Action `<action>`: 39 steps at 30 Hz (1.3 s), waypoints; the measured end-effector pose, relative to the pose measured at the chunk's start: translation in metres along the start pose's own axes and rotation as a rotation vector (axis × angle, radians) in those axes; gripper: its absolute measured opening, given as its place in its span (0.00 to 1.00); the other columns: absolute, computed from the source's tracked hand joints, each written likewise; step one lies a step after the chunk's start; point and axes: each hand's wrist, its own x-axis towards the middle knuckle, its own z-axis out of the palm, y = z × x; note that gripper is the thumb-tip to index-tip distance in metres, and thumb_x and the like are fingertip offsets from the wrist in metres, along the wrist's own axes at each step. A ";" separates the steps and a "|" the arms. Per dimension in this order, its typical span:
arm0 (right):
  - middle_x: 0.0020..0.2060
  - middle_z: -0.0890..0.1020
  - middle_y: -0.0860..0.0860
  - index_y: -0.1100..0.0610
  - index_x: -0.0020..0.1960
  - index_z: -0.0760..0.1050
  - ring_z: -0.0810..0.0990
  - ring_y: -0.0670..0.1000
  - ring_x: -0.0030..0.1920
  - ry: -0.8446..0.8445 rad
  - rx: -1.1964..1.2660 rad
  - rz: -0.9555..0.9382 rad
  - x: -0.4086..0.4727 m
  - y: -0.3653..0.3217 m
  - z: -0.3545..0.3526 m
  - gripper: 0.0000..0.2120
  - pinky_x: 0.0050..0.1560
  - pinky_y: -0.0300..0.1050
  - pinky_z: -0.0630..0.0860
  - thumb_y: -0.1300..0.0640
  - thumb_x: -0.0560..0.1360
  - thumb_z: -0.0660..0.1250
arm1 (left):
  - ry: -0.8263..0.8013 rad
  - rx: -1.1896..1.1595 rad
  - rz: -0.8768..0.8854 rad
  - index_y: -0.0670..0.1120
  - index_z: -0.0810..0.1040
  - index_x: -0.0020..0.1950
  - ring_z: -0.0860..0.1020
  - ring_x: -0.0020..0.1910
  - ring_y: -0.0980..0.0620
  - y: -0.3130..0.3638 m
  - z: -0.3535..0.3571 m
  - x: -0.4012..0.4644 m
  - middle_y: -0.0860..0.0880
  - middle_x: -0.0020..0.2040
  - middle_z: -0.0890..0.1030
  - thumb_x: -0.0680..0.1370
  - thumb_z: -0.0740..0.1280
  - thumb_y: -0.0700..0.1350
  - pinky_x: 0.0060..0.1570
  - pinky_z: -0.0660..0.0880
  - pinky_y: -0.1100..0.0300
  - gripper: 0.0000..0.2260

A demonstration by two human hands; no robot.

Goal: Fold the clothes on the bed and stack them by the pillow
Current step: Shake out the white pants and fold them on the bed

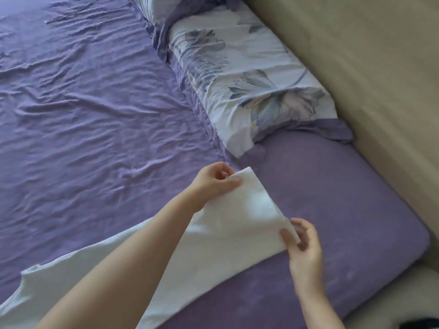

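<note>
- The left hand pinches the far corner of a white cloth, thumb on top and fingers curled beneath the edge.
- The right hand pinches the near corner of the same short edge, so the edge is stretched and lifted between the two hands.
- The rest of the cloth trails back toward the person, lying on the bed and passing under the left forearm.
- The step in hand looks like the first fold: squaring up one end before carrying it over.
- Next, probably, both corners need to travel together onto the opposite end, kept level so the edges meet.
- The pillow, white with a flower print, lies just beyond the hands by the beige headboard; the bare purple sheet beside it is where the stack would go.
- The wrinkled sheet may drag at the cloth; nothing else blocks the way.
</note>
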 end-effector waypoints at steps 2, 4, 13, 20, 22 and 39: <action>0.42 0.81 0.41 0.45 0.46 0.74 0.78 0.41 0.42 -0.014 -0.156 -0.042 0.007 0.018 -0.009 0.09 0.42 0.31 0.73 0.59 0.74 0.68 | 0.152 0.058 0.001 0.53 0.76 0.36 0.71 0.27 0.61 -0.005 0.009 0.017 0.58 0.31 0.73 0.69 0.73 0.50 0.25 0.68 0.70 0.07; 0.40 0.81 0.42 0.47 0.45 0.74 0.79 0.41 0.43 -0.024 -0.239 -0.015 0.016 0.030 -0.015 0.07 0.41 0.29 0.72 0.59 0.75 0.67 | 0.206 0.183 0.001 0.53 0.75 0.37 0.72 0.27 0.62 -0.012 0.015 0.033 0.58 0.33 0.75 0.70 0.71 0.51 0.26 0.69 0.69 0.07; 0.36 0.78 0.42 0.50 0.46 0.70 0.76 0.47 0.37 -0.079 -0.595 -0.088 0.040 0.048 -0.017 0.04 0.36 0.37 0.70 0.58 0.77 0.64 | 0.147 0.487 0.011 0.53 0.74 0.49 0.75 0.38 0.54 -0.039 0.035 0.081 0.53 0.44 0.76 0.76 0.63 0.44 0.34 0.71 0.60 0.04; 0.43 0.81 0.55 0.62 0.52 0.75 0.79 0.61 0.44 -0.099 -1.112 -0.348 0.047 0.050 -0.006 0.10 0.43 0.52 0.70 0.67 0.71 0.70 | 0.434 1.027 0.273 0.50 0.73 0.63 0.70 0.58 0.44 -0.058 0.055 0.066 0.48 0.59 0.76 0.76 0.63 0.39 0.52 0.63 0.55 0.16; 0.49 0.82 0.55 0.61 0.53 0.76 0.79 0.60 0.51 -0.084 -1.199 -0.436 0.046 0.048 -0.006 0.17 0.44 0.53 0.73 0.69 0.65 0.73 | 0.566 0.917 0.301 0.47 0.77 0.59 0.73 0.57 0.41 -0.069 0.055 0.036 0.46 0.58 0.77 0.72 0.67 0.37 0.55 0.68 0.50 0.16; 0.71 0.28 0.44 0.30 0.66 0.26 0.25 0.51 0.71 -0.720 -1.615 -0.606 0.078 0.080 0.120 0.36 0.65 0.65 0.27 0.21 0.63 0.35 | 0.395 1.144 -0.032 0.51 0.56 0.76 0.50 0.75 0.41 -0.216 0.007 -0.109 0.40 0.76 0.53 0.65 0.55 0.75 0.67 0.48 0.34 0.46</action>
